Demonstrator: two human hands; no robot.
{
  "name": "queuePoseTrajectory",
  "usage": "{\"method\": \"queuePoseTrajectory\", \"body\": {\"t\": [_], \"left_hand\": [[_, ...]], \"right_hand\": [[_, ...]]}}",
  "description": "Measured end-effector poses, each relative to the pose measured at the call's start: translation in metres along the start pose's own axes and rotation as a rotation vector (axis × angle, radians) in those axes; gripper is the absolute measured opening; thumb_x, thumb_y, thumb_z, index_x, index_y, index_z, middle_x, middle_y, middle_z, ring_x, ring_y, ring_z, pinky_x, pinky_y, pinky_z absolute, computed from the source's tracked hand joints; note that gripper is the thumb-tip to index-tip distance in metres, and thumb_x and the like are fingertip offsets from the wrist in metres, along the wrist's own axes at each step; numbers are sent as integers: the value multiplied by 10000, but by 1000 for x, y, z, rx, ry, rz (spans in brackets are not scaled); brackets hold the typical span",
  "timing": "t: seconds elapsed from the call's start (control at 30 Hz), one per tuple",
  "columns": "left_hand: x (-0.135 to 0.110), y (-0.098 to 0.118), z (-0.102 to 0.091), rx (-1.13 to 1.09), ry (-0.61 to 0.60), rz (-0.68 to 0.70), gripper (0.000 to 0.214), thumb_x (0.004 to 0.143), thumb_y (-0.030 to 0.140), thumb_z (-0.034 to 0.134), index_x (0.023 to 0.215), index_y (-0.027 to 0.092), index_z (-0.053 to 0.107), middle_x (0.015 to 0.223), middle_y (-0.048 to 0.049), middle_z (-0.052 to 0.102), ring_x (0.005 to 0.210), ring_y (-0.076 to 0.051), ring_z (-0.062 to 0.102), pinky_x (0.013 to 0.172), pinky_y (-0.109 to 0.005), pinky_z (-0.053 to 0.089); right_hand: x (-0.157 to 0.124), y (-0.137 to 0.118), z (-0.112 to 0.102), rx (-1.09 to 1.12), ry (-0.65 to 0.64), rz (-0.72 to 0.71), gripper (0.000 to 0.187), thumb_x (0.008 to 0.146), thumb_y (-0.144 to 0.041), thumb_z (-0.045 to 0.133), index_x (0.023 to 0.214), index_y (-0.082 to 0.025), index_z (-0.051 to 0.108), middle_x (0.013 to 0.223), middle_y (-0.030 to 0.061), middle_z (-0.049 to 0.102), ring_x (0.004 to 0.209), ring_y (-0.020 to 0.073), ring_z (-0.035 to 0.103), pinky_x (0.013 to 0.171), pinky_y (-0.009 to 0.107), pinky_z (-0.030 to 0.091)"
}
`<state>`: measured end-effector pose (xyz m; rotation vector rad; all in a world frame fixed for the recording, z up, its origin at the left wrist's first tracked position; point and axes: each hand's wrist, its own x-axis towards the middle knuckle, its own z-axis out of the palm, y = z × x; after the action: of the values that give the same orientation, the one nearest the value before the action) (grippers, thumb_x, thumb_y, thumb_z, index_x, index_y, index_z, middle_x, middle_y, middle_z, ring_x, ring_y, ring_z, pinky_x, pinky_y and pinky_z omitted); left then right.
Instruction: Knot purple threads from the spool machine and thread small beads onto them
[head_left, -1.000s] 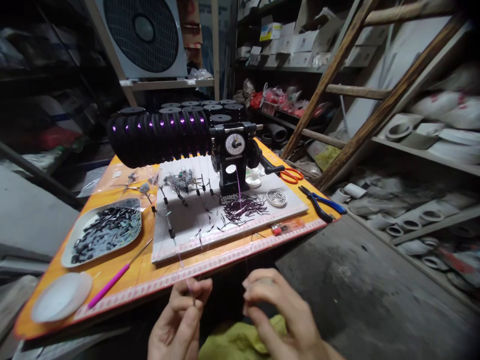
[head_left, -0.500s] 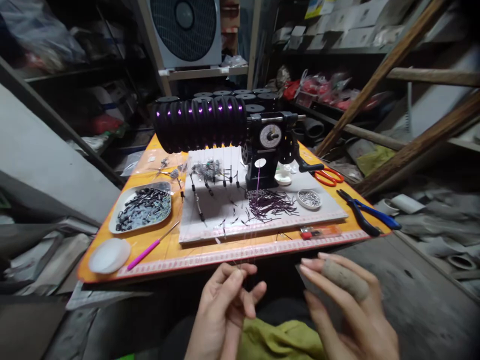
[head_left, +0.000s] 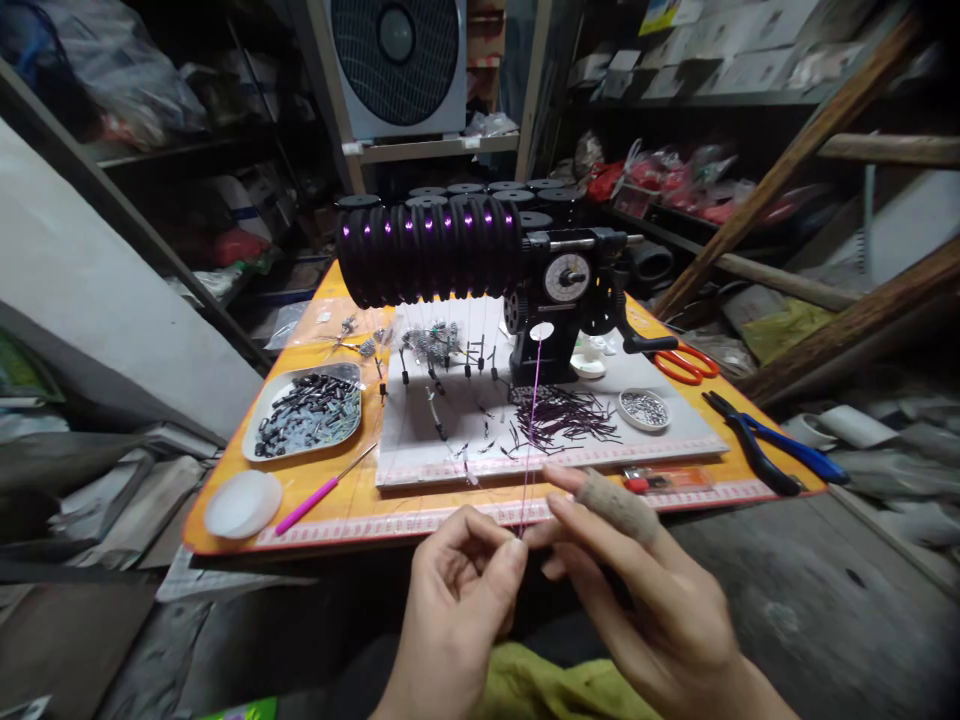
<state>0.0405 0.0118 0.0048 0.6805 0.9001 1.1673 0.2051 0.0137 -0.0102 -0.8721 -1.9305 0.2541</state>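
Observation:
My left hand (head_left: 469, 590) is closed in a pinch on a thin purple thread (head_left: 534, 410) at the table's near edge. The thread runs up taut to the white oval on the black winding machine (head_left: 547, 350). Beside it, my right hand (head_left: 637, 575) has its fingers stretched out and apart, fingertips close to the left thumb and the thread. A tan wrap (head_left: 616, 505) covers one of its fingers. Black spools (head_left: 431, 255) with purple line are lined up on the machine's shaft, and several thin lines with small black pieces hang below them.
On the board lie dark cut strips (head_left: 570, 420) and a dish of small silver beads (head_left: 645, 408). To the left are a tray of black tubes (head_left: 307, 410), a pink-handled hook (head_left: 307, 505) and a white lid (head_left: 241, 503). Pliers (head_left: 772, 440) and orange-handled scissors (head_left: 686, 363) lie right.
My right hand has moved left, up to my left hand. The purple thread now stretches from the machine to the left pinch. The whole view has shifted slightly.

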Motion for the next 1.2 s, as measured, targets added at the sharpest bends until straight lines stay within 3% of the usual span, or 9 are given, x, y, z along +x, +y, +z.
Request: {"method": "queuePoseTrajectory", "body": {"t": [0.13,0.3,0.4,0.57,0.67,0.8,0.9,1.07,1.2], "left_hand": [[-1,3,-10,312,89,206,299,824,389,735,702,150,602,605,57,435,502,-39,231,451,-194,150],[3,7,-21,551,57,338,205,884,313,628,733,177,602,625,44,467,483,-55,300,424,-191,220],[6,14,-26,720,-27,531,140,908,221,580,773,187,599,642,29,519,493,-70,438,436,-170,344],[10,32,-33,1085,-148,982,161,852,1,565,854,157,606,645,-5,595,547,-109,569,531,-203,465],[11,35,-38,1256,-94,1115,169,850,2,599,924,151,633,731,-54,649,615,-152,643,589,-244,525],[11,30,-37,1331,-28,1221,219,813,20,666,969,171,698,963,-139,746,707,-193,714,655,-268,562],[10,25,-29,1121,-46,992,180,809,29,660,842,197,716,891,-96,769,725,-184,713,668,-246,549],[7,15,-19,173,3,89,199,792,285,761,678,144,680,816,-42,670,444,-15,399,398,-146,257],[4,10,-16,-141,27,-32,266,708,323,854,679,121,684,804,-6,644,387,53,275,390,-130,155]], "right_hand": [[26,9,12,-60,-16,-129,420,890,24,569,1280,-119,633,1304,156,649,1209,204,637,1028,268,547],[26,19,13,-201,81,-206,328,840,24,646,1108,-146,730,1153,116,732,995,180,731,969,235,575],[32,15,10,-123,139,-186,337,832,35,624,1083,-177,701,1130,99,711,1017,191,710,923,278,598],[66,1,11,114,-113,-171,258,889,4,494,1066,-156,591,1050,115,659,1038,192,654,939,323,563],[83,-2,15,30,-165,-104,168,922,-39,487,982,-144,604,952,106,607,890,173,626,762,268,561],[91,-2,19,-56,-168,-62,153,931,-50,502,918,-148,619,951,101,588,836,167,619,709,269,539],[84,-2,18,-101,-133,-84,176,933,-46,503,982,-166,622,997,106,606,886,178,643,727,276,550],[55,-7,8,-188,127,-77,241,885,-35,575,1072,-179,617,1069,120,636,1046,223,620,860,340,547],[38,-15,7,79,-97,204,93,909,-176,627,853,-202,697,876,59,697,852,195,663,736,319,555]]}}
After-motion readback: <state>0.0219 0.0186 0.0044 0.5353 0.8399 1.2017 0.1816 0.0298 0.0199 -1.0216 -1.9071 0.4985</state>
